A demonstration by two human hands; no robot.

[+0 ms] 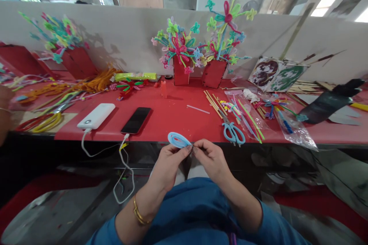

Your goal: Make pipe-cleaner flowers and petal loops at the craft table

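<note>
A light blue pipe cleaner, bent into flat nested loops, is pinched at its right end between my two hands over the table's front edge. The thumb and finger of my left hand close on the base of the loops. Right beside them, the fingertips of my right hand are pressed together at the same end; a small dark tip shows there, too small to make out. Blue-handled scissors lie to the right on the red table, and a black phone lies to the left.
A white power bank with a cable hanging off the edge lies at left. Pipe-cleaner flowers stand in red boxes along the back. Plastic bags with pipe cleaners and a dark bottle lie at right. At far left shows another person's arm.
</note>
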